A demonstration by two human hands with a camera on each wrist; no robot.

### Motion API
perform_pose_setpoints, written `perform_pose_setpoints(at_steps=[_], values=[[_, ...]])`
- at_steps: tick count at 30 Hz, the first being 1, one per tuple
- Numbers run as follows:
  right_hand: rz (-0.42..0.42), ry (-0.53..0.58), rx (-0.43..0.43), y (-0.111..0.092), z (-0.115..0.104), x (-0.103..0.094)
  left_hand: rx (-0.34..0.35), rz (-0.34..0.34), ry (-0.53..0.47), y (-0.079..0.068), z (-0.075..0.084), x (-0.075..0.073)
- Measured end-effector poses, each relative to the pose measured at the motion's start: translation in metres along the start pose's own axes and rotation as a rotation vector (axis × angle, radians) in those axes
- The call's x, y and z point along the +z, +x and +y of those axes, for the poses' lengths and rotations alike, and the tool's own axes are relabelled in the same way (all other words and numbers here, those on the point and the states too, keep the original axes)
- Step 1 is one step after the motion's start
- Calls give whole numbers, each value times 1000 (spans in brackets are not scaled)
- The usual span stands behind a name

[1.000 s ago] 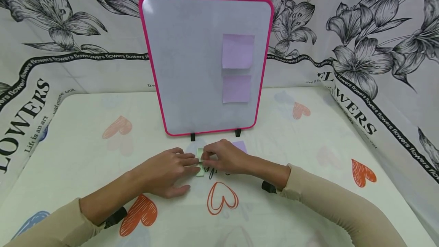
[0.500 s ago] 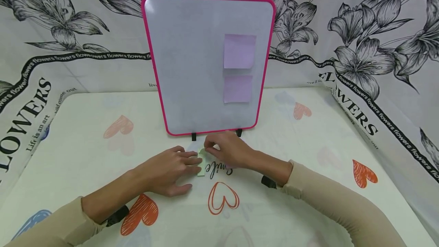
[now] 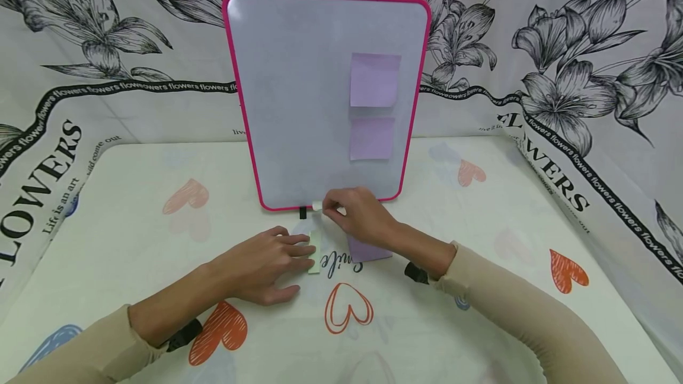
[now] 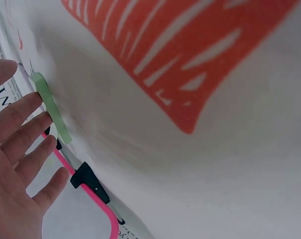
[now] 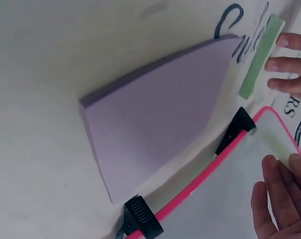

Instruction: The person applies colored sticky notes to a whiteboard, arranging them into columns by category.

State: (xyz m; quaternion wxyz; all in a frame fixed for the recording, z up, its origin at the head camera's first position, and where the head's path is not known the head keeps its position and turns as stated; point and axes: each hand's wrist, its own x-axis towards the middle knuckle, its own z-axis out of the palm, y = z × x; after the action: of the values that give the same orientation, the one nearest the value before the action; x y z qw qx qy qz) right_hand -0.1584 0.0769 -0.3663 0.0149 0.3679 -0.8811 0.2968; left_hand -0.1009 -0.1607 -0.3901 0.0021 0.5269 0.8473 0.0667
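Left hand [image 3: 277,266], fingers spread, touches the green pad [image 3: 315,239] at the whiteboard's [image 3: 299,99] six o'clock; right hand [image 3: 363,215] pinches a pale slip [image 3: 317,206] at the pad's twelve, best gripped lightly by one edge.

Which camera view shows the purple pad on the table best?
The right wrist view: the purple pad appears large and unobstructed, top and thick edge showing. The head view shows only part, the right hand hiding the rest; the left wrist view gives no clear sight of it.
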Motion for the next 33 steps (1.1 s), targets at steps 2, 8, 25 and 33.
perform_pose_setpoints(at_steps=[2,8,25,33], values=[[13,7,-3,1,0,-1,5,4,3,0,0,0],[98,-29,-110,5,-2,-10,15,6,22,0,1,-1],[465,-205,-370,24,-10,-45,46,71,59,4,0,-1],[589,-245,-417,32,-8,-49,65,131,79,7,0,-2]])
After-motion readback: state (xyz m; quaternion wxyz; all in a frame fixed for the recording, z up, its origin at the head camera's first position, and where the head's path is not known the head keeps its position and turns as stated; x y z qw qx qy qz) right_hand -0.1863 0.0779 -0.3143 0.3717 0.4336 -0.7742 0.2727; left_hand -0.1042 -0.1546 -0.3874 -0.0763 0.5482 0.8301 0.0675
